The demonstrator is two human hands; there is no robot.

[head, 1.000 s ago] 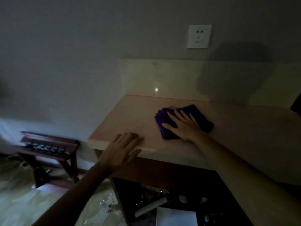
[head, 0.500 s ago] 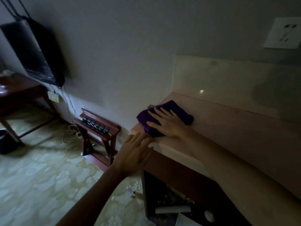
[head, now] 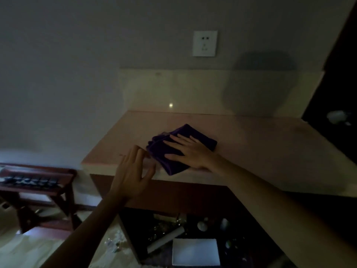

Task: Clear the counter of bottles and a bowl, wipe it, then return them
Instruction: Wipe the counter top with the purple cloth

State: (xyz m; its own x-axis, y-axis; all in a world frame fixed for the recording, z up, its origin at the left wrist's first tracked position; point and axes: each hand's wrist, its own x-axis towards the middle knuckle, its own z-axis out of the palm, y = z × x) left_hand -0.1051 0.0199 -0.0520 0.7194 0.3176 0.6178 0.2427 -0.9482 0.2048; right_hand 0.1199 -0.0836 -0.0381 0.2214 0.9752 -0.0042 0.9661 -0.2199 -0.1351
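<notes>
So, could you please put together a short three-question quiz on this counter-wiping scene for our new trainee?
1. True or false: the right hand lies flat on the folded purple cloth.
2. Where is the left hand? A) by the front edge of the pale stone counter; B) on the white wall socket; C) under the cloth.
3. Fill in: no bottles or ____ stand on the visible countertop.

Key: 1 true; 2 A; 3 bowl.
</notes>
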